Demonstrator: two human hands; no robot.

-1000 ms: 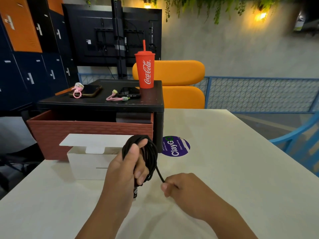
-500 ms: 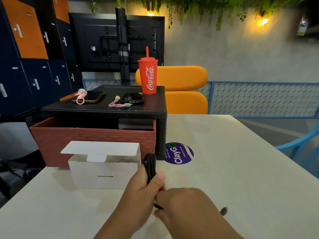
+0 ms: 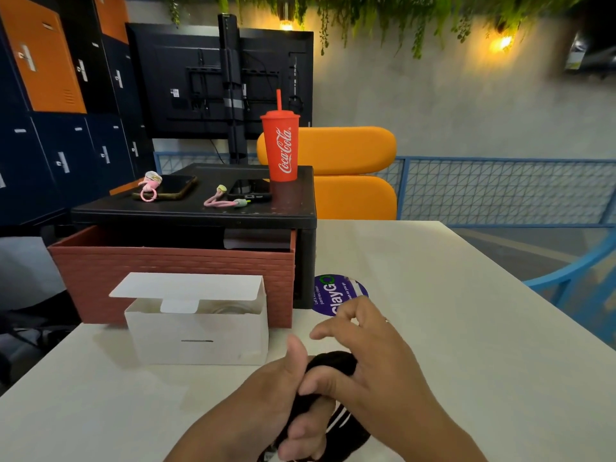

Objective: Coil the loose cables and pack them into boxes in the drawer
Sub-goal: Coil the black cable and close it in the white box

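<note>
Both hands meet low over the smooth white table [image 3: 466,328], clamped on the black cable [image 3: 333,362]. The left hand [image 3: 266,405] wraps its fingers round the coiled bundle, thumb up, and the right hand [image 3: 376,371] hooks its thumb over it, fingers raised. At 10 o'clock from them stands an open white cardboard box [image 3: 200,341], flap up, before the brick-textured red-brown drawer [image 3: 166,268]. A round purple sticker [image 3: 333,295] lies at 12 o'clock.

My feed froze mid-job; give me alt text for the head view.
Left hand and right hand grip a coiled black cable over the white table. Behind it stands an open white box, before a pulled-out red-brown drawer.
</note>
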